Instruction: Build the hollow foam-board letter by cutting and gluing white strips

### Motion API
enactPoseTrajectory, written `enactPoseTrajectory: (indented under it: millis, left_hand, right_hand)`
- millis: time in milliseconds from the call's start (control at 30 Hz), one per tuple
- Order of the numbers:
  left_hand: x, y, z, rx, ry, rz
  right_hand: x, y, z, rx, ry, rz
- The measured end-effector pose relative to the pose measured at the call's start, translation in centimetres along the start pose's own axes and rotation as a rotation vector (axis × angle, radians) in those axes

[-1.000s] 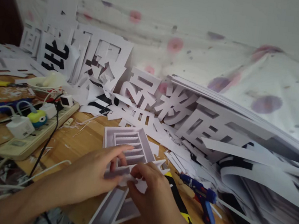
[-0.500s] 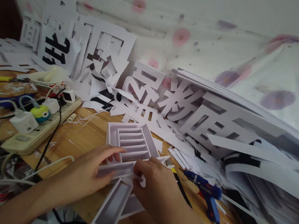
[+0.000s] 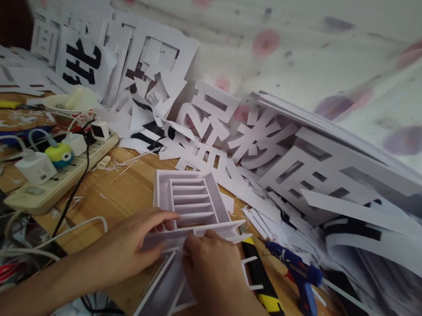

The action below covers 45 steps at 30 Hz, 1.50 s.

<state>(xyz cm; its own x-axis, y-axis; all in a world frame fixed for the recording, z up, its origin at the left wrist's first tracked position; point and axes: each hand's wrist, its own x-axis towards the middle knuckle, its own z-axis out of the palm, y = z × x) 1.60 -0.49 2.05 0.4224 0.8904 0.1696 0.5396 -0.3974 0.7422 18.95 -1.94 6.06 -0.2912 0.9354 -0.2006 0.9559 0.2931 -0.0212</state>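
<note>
White foam-board slatted frame (image 3: 190, 199) lies flat on the wooden table (image 3: 120, 195), mid-frame and just in front of both hands.

- Left hand (image 3: 132, 249): comes in from lower left, palm down. Its fingers (image 3: 170, 218) are close together, laid over the frame's near wall and gripping it. Thumb is hidden.
- Right hand (image 3: 211, 274): comes in from lower right, knuckles up. Fingers are curled and pinch the same near wall, next to the left hand.
- Second open frame piece (image 3: 159, 299) sits under the wrists, partly covered.
- Yellow-black utility knife (image 3: 262, 281) is just right of the right hand, with the blue glue gun (image 3: 302, 276) beyond it.
- Power strip (image 3: 55, 187) with plugs and cables is well to the left.
- Pile of white cut-out characters (image 3: 273, 156) crowds the far edge of the frame.
</note>
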Motion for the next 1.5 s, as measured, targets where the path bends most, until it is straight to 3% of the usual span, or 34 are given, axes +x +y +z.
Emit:
enactPoseTrajectory:
  millis: [333, 767, 1167, 1267, 1400, 1500]
  left_hand:
    - [0.2, -0.5, 0.9, -0.028, 0.019, 0.045]
    - [0.2, -0.5, 0.9, -0.049, -0.026, 0.038]
    - [-0.5, 0.6, 1.6, 0.010, 0.007, 0.044]
    - [-1.0, 0.8, 1.9, 0.042, 0.019, 0.047]
    - [-1.2, 0.5, 1.6, 0.077, -0.004, 0.057]
    - [-1.2, 0.0, 0.9, 0.084, -0.063, 0.101]
  right_hand:
    - [0.2, 0.3, 0.8, -0.021, 0.076, -0.110]
    - [0.4, 0.3, 1.2, -0.071, 0.062, -0.086]
    - [0.0, -0.1, 1.4, -0.037, 0.095, -0.070]
    - [-0.2, 1.0, 1.2, 0.086, 0.117, -0.084]
    - [-0.6, 4.5, 1.0, 0.296, 0.323, -0.046]
    - [-0.9, 7.3, 1.2, 0.335, 0.403, 0.001]
